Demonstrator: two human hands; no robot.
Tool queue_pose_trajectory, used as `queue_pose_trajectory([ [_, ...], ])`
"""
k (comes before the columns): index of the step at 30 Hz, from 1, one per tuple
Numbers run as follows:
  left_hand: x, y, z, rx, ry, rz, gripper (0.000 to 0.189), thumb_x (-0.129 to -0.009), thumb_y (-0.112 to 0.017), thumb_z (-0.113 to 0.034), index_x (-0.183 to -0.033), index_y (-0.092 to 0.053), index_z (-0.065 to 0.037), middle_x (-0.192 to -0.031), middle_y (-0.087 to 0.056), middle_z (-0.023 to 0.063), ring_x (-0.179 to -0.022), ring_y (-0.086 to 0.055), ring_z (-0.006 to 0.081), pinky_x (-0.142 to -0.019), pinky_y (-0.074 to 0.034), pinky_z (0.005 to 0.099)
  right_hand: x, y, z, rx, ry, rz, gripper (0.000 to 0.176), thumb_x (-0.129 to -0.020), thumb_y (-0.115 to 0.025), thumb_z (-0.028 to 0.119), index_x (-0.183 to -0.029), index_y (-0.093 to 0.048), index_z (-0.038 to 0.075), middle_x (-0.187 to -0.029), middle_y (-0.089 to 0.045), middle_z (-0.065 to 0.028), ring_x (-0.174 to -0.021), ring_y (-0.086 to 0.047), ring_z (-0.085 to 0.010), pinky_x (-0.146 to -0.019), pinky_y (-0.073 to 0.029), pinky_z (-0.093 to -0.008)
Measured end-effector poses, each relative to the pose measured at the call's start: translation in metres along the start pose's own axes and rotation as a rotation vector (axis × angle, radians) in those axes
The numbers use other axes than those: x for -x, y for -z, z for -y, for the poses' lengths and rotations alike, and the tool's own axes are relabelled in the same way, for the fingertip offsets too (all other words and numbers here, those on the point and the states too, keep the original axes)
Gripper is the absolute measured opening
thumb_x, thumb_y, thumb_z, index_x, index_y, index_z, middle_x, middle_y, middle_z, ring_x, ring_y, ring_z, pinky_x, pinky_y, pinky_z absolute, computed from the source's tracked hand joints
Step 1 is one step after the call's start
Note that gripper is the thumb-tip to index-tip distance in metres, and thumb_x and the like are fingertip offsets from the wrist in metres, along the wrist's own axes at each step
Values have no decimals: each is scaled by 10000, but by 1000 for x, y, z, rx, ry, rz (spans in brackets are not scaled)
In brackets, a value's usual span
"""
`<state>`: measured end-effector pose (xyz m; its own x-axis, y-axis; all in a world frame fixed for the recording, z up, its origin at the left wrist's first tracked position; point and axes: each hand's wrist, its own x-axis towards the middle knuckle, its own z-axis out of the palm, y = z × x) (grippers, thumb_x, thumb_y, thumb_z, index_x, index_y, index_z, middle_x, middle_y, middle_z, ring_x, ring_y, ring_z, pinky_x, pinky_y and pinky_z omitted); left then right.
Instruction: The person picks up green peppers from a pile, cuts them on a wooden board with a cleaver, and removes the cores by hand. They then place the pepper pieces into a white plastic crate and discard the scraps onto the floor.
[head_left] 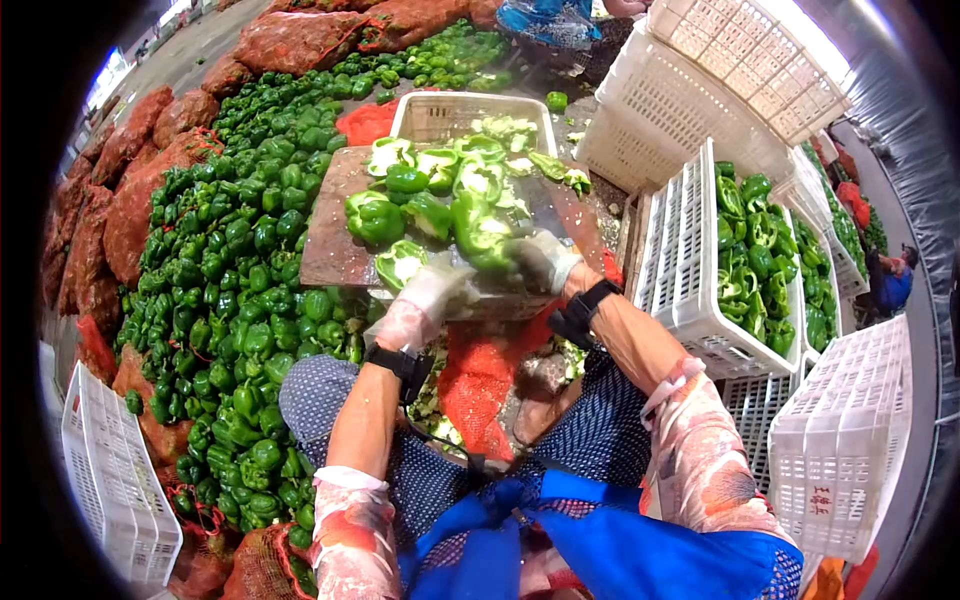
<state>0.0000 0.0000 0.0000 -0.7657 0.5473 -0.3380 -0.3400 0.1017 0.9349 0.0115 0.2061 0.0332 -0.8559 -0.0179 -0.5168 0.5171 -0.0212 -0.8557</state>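
My left hand point(425, 300), in a pale glove, is over the front edge of a wooden board point(335, 225). Its fingers are smeared by motion, and a cut half of green pepper point(402, 262) lies close by. My right hand point(543, 262), in a grey and white glove, is closed at the right side of an opened green bell pepper point(482, 235). Behind my hands, whole and cut peppers point(374, 217) lie on the board, with pale cores and scraps among them. No knife can be made out.
A large heap of green peppers point(250, 250) spreads on the left, edged by red mesh sacks point(150, 190). White crates point(690, 270) stand at right, some holding cut peppers point(755, 250). Beyond the board is a crate point(430, 115). Scraps and red netting point(480, 385) lie below.
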Motion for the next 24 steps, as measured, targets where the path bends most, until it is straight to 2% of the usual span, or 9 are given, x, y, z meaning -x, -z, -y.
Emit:
queue_pose_trajectory([
  [2,15,-2,-17,552,61,163,380,-967,-457,-321,-1230,-522,-55,-1104,-638,125,-844,-652,218,-703,-559,391,14,-16,-1,-49,80,40,368,-860,-564,44,-1215,-505,-33,-818,-634,-107,-561,-586,-125,-418,-466,-237],
  [3,33,5,-11,696,50,232,391,-993,-421,-333,-1257,-499,-55,-1145,-618,135,-919,-644,243,-766,-569,431,29,-37,-15,22,94,96,407,-867,-575,107,-1246,-497,-15,-905,-642,-155,-708,-642,-185,-556,-535,-306],
  [5,25,-13,-19,763,-75,97,458,-990,-427,-392,-1296,-465,-53,-1180,-599,145,-993,-629,265,-821,-564,473,27,-24,-19,565,532,-67,454,-876,-582,205,-1271,-486,2,-1026,-631,-191,-920,-642,-258,-791,-526,-354],
  [6,23,-17,-25,847,-42,78,508,-977,-442,-427,-1321,-445,-54,-1200,-588,148,-1020,-618,286,-818,-561,486,35,-21,-15,575,590,-109,474,-879,-588,299,-1245,-507,9,-1103,-608,-199,-1060,-592,-301,-933,-452,-359],
  [10,44,-24,-46,811,-68,85,577,-939,-486,-504,-1331,-444,-82,-1273,-545,127,-1065,-599,297,-851,-533,526,35,-17,-1,418,747,-216,429,-882,-607,337,-1163,-567,15,-1101,-613,-169,-994,-611,-305,-877,-479,-377],
  [15,29,-19,-37,718,-23,-117,430,-964,-488,-402,-1302,-483,-136,-1152,-583,57,-966,-610,207,-735,-552,380,42,-24,11,935,983,-169,367,-867,-588,232,-1213,-538,119,-1202,-532,-150,-933,-625,-322,-796,-518,-422],
  [17,16,-9,-29,541,55,-179,386,-965,-495,-360,-1293,-496,-157,-1053,-591,13,-875,-604,147,-676,-542,314,35,-28,9,956,878,-188,440,-853,-591,236,-1263,-481,119,-1204,-525,-156,-949,-629,-344,-803,-519,-434],
  [18,15,-10,-29,570,-8,-189,450,-952,-536,-335,-1324,-474,-90,-1219,-587,58,-981,-626,174,-779,-567,352,31,-29,7,952,846,-204,453,-860,-589,265,-1269,-469,111,-1202,-526,-163,-949,-628,-347,-801,-519,-435],
  [24,12,-11,-26,240,-35,-192,496,-942,-521,-267,-1404,-402,-132,-1142,-589,29,-911,-622,142,-721,-564,310,26,-30,11,1017,686,-247,532,-872,-588,395,-1250,-436,52,-1158,-541,-200,-934,-635,-350,-787,-513,-457],
])
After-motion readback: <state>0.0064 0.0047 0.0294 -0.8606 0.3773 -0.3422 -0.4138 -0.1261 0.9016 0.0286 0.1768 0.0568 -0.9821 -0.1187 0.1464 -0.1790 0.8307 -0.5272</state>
